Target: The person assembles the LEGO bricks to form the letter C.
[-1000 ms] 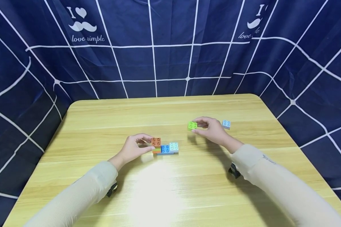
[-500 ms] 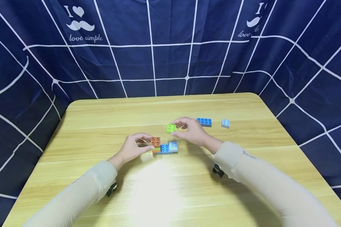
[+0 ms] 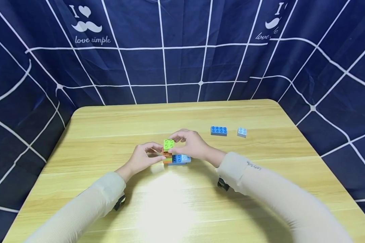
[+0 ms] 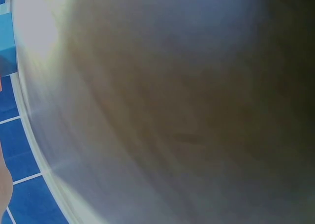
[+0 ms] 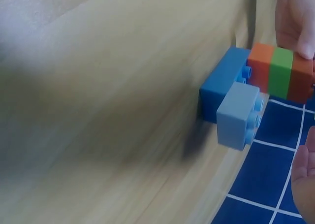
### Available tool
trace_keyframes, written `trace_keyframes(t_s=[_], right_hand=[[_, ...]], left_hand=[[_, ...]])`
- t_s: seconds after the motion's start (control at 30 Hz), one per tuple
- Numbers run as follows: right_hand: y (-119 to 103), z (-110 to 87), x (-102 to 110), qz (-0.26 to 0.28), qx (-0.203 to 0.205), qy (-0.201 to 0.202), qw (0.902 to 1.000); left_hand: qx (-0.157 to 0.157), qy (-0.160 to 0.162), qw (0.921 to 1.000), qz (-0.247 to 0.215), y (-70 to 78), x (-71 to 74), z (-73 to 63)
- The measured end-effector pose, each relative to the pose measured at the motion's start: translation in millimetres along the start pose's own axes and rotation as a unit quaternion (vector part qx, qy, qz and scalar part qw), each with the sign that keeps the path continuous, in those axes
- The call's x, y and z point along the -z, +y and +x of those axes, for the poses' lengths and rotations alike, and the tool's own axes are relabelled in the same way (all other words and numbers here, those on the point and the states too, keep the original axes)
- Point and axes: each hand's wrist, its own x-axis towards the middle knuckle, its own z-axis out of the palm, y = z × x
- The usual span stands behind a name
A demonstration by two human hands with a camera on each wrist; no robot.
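My left hand (image 3: pixel 140 158) pinches the side of a small toy brick stack at the table's middle. In the right wrist view the stack has an orange brick (image 5: pixel 260 65), a green brick (image 5: pixel 280 72) and a darker orange top brick (image 5: pixel 300 79) on one end of a long blue brick (image 5: pixel 220 86). A pale blue brick (image 5: pixel 237 116) sits on the other end, studs up. My right hand (image 3: pixel 192 145) pinches a lime green brick (image 3: pixel 168 144) between thumb and fingers, close over the stack's top, overlapping the darker orange brick in the head view.
Farther back on the right lie a blue eight-stud brick (image 3: pixel 218 130) and a pale blue brick (image 3: pixel 242 132). The wooden table (image 3: pixel 115 121) is enclosed by dark blue checked cloth (image 3: pixel 182 60). The left wrist view is mostly blurred, with a blue brick (image 4: pixel 7 44) at its edge.
My right hand has carried the lime green brick left from near the long blue brick to above the stack, uncovering that long brick. My left hand has stayed at the stack.
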Motion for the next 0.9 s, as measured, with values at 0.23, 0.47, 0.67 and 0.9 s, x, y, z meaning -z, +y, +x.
trace_keyframes(t_s=[0.23,0.47,0.67,0.9], right_hand=[[-2.1,-1.6,-5.0,0.000,-0.005,-0.018,0.9998],[-2.6,-2.4,-7.7,0.006,-0.002,-0.024,0.9997],[-5.0,-2.1,-7.5,-0.005,-0.007,-0.029,0.9995],[-8.0,-1.0,-7.9,-0.007,-0.024,-0.030,0.9992]], left_hand=[[0.000,-0.002,1.0000,0.003,0.6,-1.0,0.5],[0.000,-0.003,1.0000,0.000,-0.1,-1.3,1.1],[0.004,-0.001,1.0000,0.001,-1.7,-1.8,0.5],[0.010,0.003,1.0000,0.001,-2.0,-1.9,0.4]])
